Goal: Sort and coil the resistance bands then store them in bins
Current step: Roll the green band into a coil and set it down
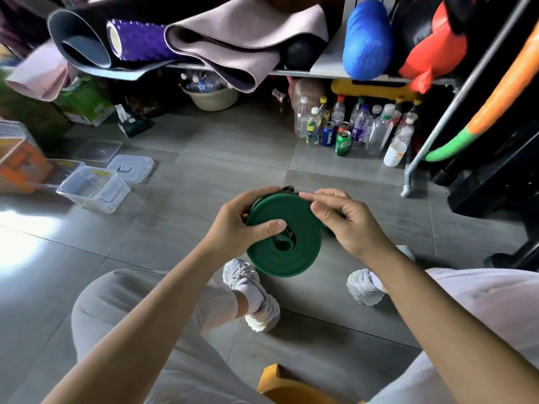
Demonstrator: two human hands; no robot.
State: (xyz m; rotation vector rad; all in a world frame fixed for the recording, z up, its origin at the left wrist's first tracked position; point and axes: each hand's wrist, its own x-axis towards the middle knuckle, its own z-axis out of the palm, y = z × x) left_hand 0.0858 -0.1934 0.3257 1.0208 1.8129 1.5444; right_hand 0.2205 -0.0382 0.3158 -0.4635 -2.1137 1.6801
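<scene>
**Green band coiled, held in both hands above floor**

- Green band (287, 252): wound into a flat spiral disc and held in mid-air over the tiled floor (204, 158), between the person's knees and above the white shoes (256, 298).
- Coil orientation: the flat face tilts up toward the camera, so the winding axis points roughly at the viewer. As a round disc it has no clear long axis. There is a small open eye at the centre.
- A short bit of green shows past the right edge, behind the right hand. I can't tell whether it is the loose tail.
- Left hand (233, 225): grips the coil's left side. The thumb (271, 227) lies flat across the face toward the eye, and the fingers wrap over the far rim. The forearm comes in from near left.
- Right hand (347, 225): fingers curled, with thumb and forefinger pinching the outer wrap at the far-right rim. The forearm comes in from near right.
- Far left on the floor: clear bins (93, 189), open, with clear lids (131, 169) just beyond them and an orange box (20, 167) at the left edge.
- Far right: a cluster of bottles and cans (350, 126) under a metal rack shelf (291, 72).
- On the shelf: rolled mats (233, 45), a purple foam roller (137, 39) and a blue roller (367, 39).
</scene>
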